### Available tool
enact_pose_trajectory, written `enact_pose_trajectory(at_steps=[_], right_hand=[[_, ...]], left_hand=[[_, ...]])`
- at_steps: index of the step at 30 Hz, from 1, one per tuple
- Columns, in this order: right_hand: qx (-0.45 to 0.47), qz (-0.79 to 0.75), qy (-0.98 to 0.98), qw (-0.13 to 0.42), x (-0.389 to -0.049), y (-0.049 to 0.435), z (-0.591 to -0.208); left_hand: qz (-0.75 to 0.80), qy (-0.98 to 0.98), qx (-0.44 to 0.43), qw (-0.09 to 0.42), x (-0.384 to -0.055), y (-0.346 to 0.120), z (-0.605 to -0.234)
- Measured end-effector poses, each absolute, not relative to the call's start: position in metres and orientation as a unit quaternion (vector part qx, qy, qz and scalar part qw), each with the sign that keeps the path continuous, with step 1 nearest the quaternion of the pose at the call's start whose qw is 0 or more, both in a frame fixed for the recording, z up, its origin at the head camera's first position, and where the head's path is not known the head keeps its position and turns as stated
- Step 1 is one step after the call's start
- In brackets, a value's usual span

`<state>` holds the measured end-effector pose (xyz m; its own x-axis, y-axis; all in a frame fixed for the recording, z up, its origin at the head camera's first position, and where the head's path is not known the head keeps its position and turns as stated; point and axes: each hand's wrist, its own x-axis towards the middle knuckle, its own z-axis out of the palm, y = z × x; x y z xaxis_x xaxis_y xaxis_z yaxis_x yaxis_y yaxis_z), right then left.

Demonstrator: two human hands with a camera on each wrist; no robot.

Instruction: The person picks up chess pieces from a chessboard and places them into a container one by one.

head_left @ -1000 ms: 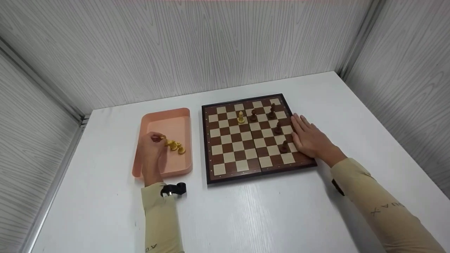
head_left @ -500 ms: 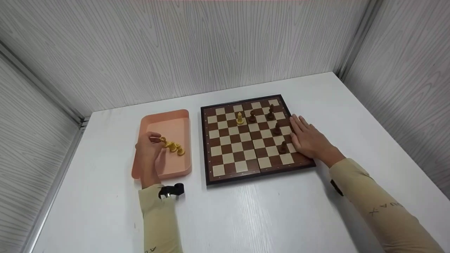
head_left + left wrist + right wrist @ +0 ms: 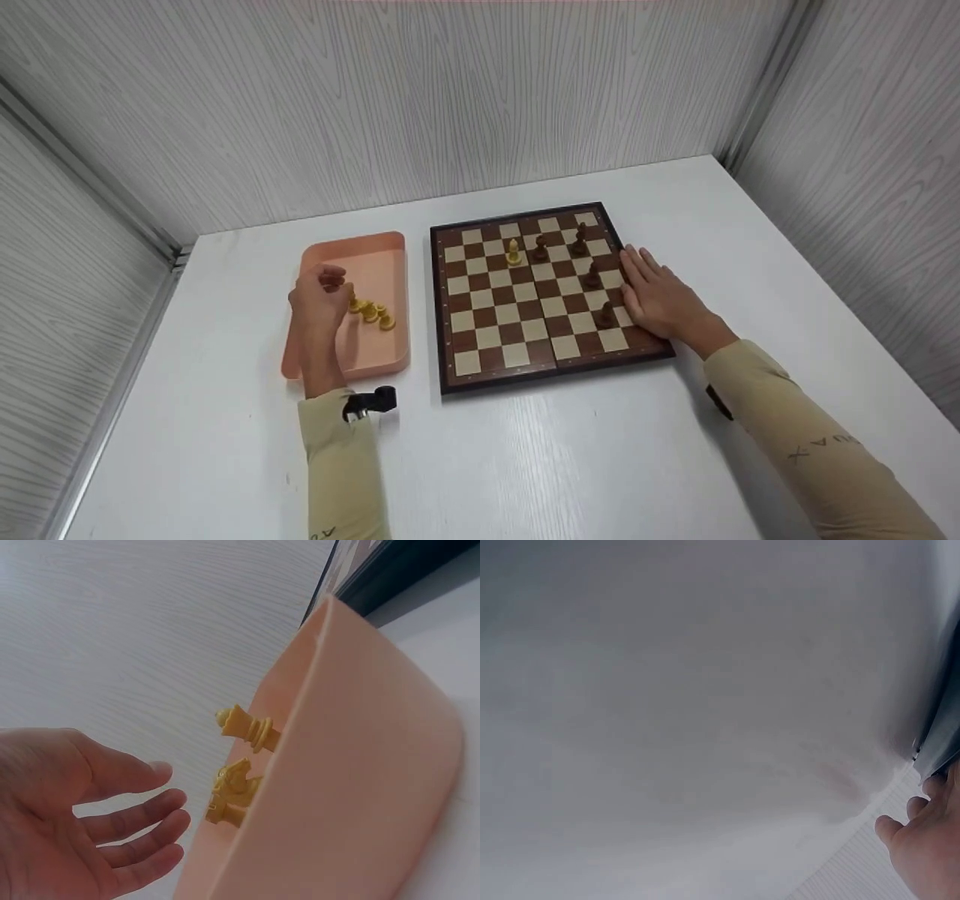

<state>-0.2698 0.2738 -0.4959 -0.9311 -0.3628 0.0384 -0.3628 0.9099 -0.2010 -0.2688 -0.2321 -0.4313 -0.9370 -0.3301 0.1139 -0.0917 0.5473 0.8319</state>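
In the head view my left hand (image 3: 319, 300) hovers over the salmon-pink tray (image 3: 375, 244), its fingertips close to several yellow chess pieces (image 3: 370, 311). The left wrist view shows that hand's fingers (image 3: 150, 825) loosely bent, with a gap between them and the pieces. Over the tray wall there, a yellow queen (image 3: 246, 727), a knight (image 3: 234, 776) and a rook (image 3: 223, 811) show; their bases are hidden. My right hand (image 3: 656, 296) lies with straight fingers along the right edge of the brown-and-cream chessboard (image 3: 499, 330). The right wrist view catches only part of that hand (image 3: 926, 847).
Standing on the board are a yellow piece (image 3: 513, 253) and several dark ones, including a tall piece (image 3: 580, 240) near the far right corner. Tray and board sit side by side on a white table (image 3: 517, 465). Grey wood-patterned walls (image 3: 450, 97) rise behind and at both sides.
A second ago my left fingers were at a yellow piece in the tray; now they have drawn a little away from it, toward the far side. My right hand stays at the board's edge.
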Motion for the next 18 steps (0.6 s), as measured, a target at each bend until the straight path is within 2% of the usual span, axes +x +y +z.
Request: enact_pose_trajectory(at_steps=[3, 8, 18], right_hand=[[0.184, 0.103, -0.978, -0.004, -0.270, 0.276, -0.496], [0.182, 0.106, -0.978, -0.001, -0.269, 0.277, -0.494], [0.185, 0.108, -0.977, -0.005, -0.268, 0.275, -0.494]], left_hand=[[-0.456, -0.872, 0.110, 0.140, -0.269, -0.221, -0.430], [-0.463, -0.874, 0.080, 0.127, -0.270, -0.204, -0.426], [-0.471, -0.868, 0.009, 0.154, -0.274, -0.183, -0.428]])
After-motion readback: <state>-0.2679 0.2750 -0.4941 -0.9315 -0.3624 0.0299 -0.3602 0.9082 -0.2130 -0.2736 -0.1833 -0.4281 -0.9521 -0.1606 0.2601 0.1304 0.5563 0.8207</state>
